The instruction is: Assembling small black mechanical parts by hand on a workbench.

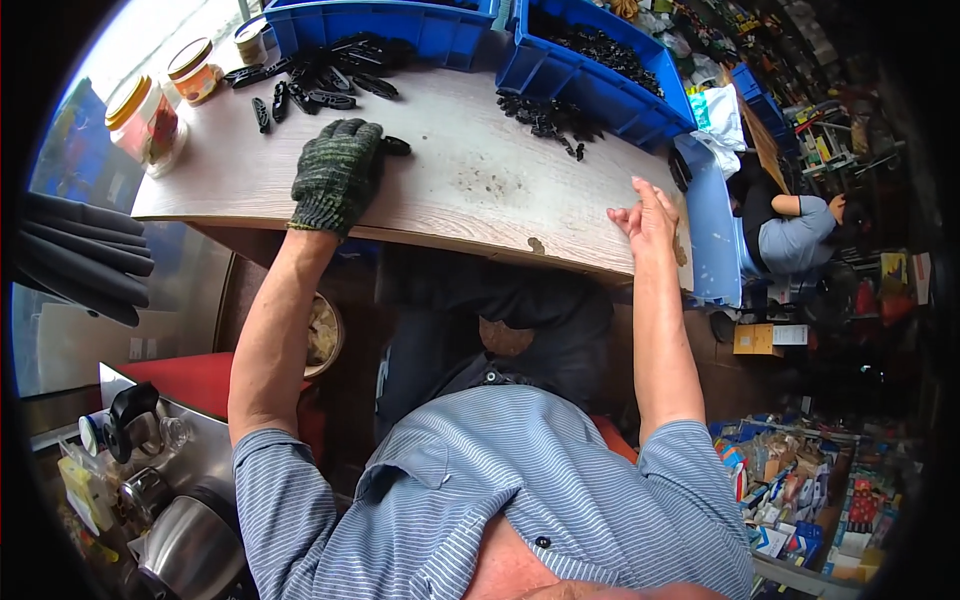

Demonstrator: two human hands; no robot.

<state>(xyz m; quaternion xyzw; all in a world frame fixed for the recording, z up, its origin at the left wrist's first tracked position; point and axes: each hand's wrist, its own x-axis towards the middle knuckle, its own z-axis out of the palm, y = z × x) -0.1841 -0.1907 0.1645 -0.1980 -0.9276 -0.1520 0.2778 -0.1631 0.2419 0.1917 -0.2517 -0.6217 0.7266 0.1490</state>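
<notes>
My left hand (337, 172), in a dark green knitted glove, is closed near the table's front edge. From its right side sticks out the end of a black plastic part (397, 146); the rest is hidden by the glove. My bare right hand (648, 218) is over the right end of the table, fingers apart and some stretched out, with nothing seen in it. A heap of long black plastic parts (335, 75) lies beyond my left hand. Smaller black pieces (545, 118) are spilled in front of the right-hand bin.
Two blue bins (385, 38) (590, 85) stand along the back of the wooden table (450, 190). Lidded jars (145, 125) are at its left end. A blue tray (712, 225) adjoins the right edge. Another person (795, 235) is bent over farther right, near cluttered shelves.
</notes>
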